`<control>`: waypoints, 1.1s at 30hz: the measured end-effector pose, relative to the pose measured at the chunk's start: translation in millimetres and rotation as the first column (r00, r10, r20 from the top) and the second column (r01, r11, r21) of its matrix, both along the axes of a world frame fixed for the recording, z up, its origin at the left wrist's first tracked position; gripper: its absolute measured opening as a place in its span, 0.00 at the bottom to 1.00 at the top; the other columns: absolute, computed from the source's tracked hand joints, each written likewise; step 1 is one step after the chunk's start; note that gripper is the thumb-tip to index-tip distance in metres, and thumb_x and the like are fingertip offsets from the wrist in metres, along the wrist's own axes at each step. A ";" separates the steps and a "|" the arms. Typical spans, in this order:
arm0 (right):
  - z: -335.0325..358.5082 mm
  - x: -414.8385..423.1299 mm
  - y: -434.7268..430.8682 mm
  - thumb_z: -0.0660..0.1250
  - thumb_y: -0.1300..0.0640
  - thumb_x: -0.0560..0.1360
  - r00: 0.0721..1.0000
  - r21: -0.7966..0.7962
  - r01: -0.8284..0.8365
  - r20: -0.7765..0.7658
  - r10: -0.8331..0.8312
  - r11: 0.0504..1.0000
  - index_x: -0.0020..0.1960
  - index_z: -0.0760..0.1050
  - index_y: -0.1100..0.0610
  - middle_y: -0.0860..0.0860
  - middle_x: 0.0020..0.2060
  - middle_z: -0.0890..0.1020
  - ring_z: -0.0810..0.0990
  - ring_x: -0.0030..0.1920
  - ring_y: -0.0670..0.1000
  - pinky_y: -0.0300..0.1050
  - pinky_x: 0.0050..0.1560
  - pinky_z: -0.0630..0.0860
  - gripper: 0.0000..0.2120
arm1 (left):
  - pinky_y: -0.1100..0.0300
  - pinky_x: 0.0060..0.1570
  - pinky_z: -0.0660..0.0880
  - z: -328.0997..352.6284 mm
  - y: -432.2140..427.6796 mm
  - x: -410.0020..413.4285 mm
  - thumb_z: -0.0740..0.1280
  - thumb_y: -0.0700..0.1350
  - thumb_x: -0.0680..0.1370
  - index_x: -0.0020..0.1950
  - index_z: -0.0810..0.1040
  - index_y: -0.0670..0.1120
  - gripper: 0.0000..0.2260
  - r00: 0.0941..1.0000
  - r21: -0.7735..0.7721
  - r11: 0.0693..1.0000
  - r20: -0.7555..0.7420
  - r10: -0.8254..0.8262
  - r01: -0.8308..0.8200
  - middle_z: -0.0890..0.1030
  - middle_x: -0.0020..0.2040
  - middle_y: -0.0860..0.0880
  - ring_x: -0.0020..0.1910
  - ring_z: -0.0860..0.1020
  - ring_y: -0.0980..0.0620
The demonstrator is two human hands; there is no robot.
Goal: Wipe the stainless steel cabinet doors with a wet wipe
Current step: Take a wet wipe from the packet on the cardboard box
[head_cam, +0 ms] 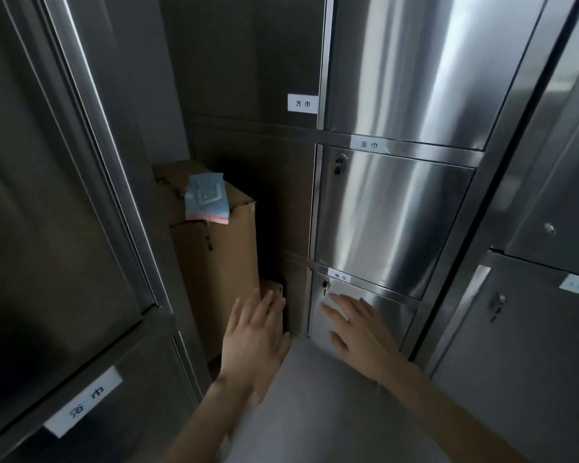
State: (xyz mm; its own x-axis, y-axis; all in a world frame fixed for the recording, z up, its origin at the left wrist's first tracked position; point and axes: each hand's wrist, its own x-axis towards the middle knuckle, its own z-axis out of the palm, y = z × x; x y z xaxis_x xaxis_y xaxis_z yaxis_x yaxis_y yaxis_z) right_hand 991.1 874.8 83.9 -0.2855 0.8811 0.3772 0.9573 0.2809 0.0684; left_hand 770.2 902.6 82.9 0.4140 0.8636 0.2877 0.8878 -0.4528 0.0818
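Stainless steel cabinet doors fill the view. My right hand [358,329] lies flat with spread fingers on the lowest door [391,309] of the middle column, just below its keyhole [325,284]. A white patch that looks like the wet wipe [328,299] shows under the fingertips. My left hand [254,335] is held out with straight fingers in front of a tall cardboard box [214,262] and holds nothing. A blue and pink wipe packet [208,198] lies on top of that box.
A larger steel door [395,218] with a lock sits above the lowest one. More cabinets stand at the left [64,228] and the right [532,329]. A small brown box [272,286] sits behind my left hand. Grey floor [315,396] lies below.
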 end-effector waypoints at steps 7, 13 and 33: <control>-16.5 13.8 88.6 0.65 0.53 0.75 0.995 -0.083 -0.100 -0.022 0.099 0.991 0.68 0.70 0.54 0.54 0.66 0.72 0.73 0.64 0.56 0.53 0.64 0.70 0.22 | 0.51 0.73 0.32 -11.7 62.2 12.0 0.46 0.63 0.80 0.80 0.49 0.57 0.29 0.992 -0.079 0.990 -0.049 0.112 -0.116 0.50 0.80 0.52 0.79 0.43 0.50; -7.9 40.7 175.3 0.73 0.54 0.70 0.973 -0.038 -0.227 -0.057 0.224 0.973 0.63 0.77 0.55 0.54 0.60 0.78 0.79 0.56 0.54 0.49 0.55 0.77 0.22 | 0.51 0.74 0.34 -2.2 126.1 43.5 0.42 0.62 0.76 0.80 0.48 0.56 0.31 0.968 -0.052 0.967 -0.025 0.249 -0.250 0.53 0.80 0.52 0.79 0.45 0.49; 38.7 0.3 398.3 0.59 0.55 0.80 0.759 0.017 -0.645 -0.107 0.642 0.764 0.71 0.67 0.55 0.53 0.70 0.68 0.67 0.69 0.52 0.54 0.70 0.64 0.20 | 0.44 0.69 0.61 45.1 264.5 27.4 0.57 0.56 0.76 0.70 0.74 0.45 0.26 0.771 0.130 0.760 0.088 0.630 -0.636 0.73 0.70 0.41 0.72 0.68 0.40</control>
